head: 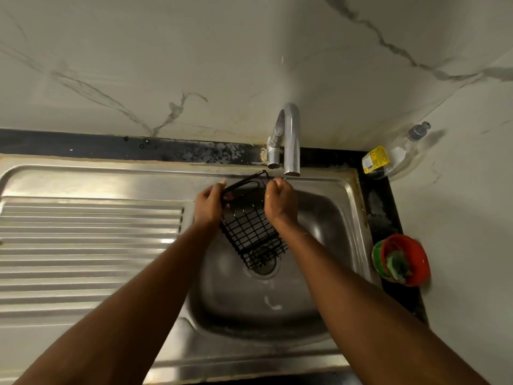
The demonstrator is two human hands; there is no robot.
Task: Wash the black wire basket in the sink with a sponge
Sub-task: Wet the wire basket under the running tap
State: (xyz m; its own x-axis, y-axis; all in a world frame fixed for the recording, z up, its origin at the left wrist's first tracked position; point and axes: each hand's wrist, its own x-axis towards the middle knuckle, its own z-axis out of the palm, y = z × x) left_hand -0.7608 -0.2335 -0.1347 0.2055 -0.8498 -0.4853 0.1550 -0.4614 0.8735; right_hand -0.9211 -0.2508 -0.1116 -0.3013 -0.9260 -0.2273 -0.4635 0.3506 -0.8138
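Left hand: fingers curled round the upper rim of the black wire basket, gripping it. Right hand: fingers curled tight on the opposite rim, wet; it appears to pinch the wire, though the contact itself is hidden behind the knuckles. The basket hangs tilted between the two hands, its mesh running down and away from the fingers over the sink, with the lower end just above the drain. The faucet spout ends just beyond the right knuckles; a thin gleam sits below the outlet, but I cannot tell whether water is flowing. Neither hand holds a sponge. A green scrubber sits in a red bowl, well to the right of the right hand, on the counter edge. Judgement: this is the wetting or rinsing step, and scrubbing is not yet under way. Next move likely needs the left hand to carry the basket alone while the right lets go and reaches right for the scrubber.
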